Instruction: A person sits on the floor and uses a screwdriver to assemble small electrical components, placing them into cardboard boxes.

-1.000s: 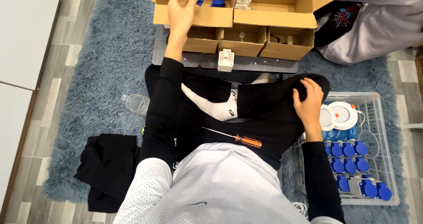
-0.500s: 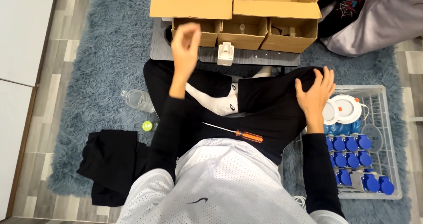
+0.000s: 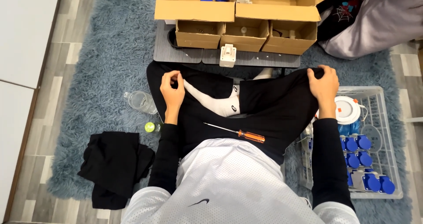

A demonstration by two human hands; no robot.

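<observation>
Two hands rest on the person's crossed legs, both w/o a tool. Left hand (image 3: 172, 91) sits on the left knee, fingers curled in w/ thumb and fingertips pinched together; whether sth small is held there can't be told. Right hand (image 3: 324, 85) lies on the right knee, fingers bent loosely over the black trouser cloth, gripping nothing else.

An orange-handled screwdriver (image 3: 235, 133) lies across the lap, between the hands and touching neither, prob. parked there to stay within reach.

At the rug's (image 3: 94, 52) far edge stand open brown cardboard boxes (image 3: 240, 12), flaps folded out; blue parts show inside the big one, three smaller boxes sit in front. A small white part (image 3: 228, 55) stands upright just before them.

By the right edge, a white wire basket (image 3: 379, 109) holds rows of blue caps (image 3: 363, 162) and a round white lamp-like disc (image 3: 348, 110).

Left side of rug: clear plastic bottle (image 3: 140, 102) on its side, a small yellow-green ball (image 3: 150, 127), and a black cloth heap (image 3: 115, 164) at the near-left corner.
</observation>
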